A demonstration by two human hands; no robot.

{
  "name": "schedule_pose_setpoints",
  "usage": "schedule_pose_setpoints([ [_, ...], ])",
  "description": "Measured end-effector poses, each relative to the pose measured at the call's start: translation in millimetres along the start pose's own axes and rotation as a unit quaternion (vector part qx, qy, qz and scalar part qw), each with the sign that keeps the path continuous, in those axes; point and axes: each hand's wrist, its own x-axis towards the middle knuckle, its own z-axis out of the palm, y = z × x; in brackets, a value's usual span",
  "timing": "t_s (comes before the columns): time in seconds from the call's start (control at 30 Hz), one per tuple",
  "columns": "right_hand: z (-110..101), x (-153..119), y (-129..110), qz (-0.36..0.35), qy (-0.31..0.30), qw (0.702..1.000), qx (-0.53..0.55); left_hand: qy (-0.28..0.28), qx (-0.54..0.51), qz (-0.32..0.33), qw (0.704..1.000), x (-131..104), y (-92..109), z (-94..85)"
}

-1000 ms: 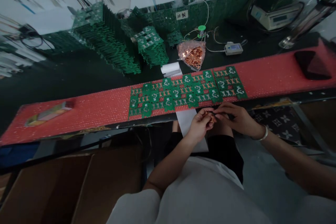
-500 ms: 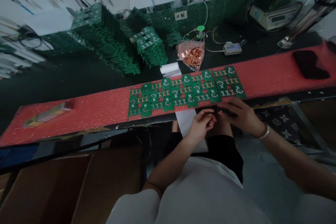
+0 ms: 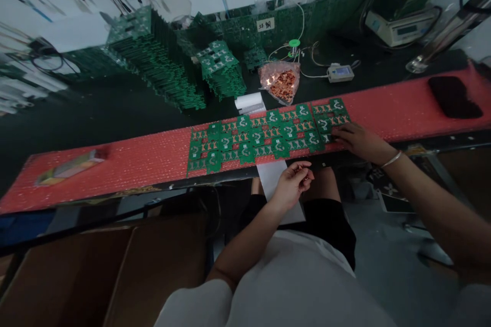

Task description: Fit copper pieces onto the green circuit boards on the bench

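Your left hand (image 3: 290, 185) curls around copper pieces (image 3: 310, 174); whether your right hand's (image 3: 363, 144) fingers hold one, I cannot tell. Careless pressing may shift the green board (image 3: 325, 124) beneath.

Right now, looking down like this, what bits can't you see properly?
All in the head view:
- What else the left hand holds: curled fingers hide all but a coppery bit.
- Whether the right hand pinches anything: its own fingers hide that, and part of the rightmost green board.
- Writing on the little meter: too small.
- The shiny pole's far end: cut off by the right edge.
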Motion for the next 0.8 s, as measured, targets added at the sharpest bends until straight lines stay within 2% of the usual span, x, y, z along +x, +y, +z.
schedule_pose_setpoints([
  [0.27, 4, -6, 0, 0.016, 0.001, 1.000, 0.018, 0.002, -0.003, -0.004, 1.000, 0, 1, 1.8],
  [0.43, -2, -12, -12, 0.007, 0.000, 1.000, -0.010, 0.010, 0.014, 0.012, 1.000, 0, 3, 1.1],
  [0.5, -5, -12, -27, 0.017, 0.030, 0.999, 0.000, 0.008, 0.031, 0.029, 0.999, 0, 4, 1.6],
  [0.6, -6, -10, -59, 0.040, 0.065, 0.995, 0.069, -0.006, 0.053, 0.043, 0.998, 0, 3, 4.1],
  [0.7, -1, -8, -91, 0.034, 0.039, 0.984, 0.168, -0.019, 0.065, 0.044, 0.997, -1, 3, 6.7],
  [0.8, 4, -5, -111, 0.036, 0.035, 0.973, 0.225, -0.019, 0.072, 0.049, 0.996, -1, 1, 6.3],
])
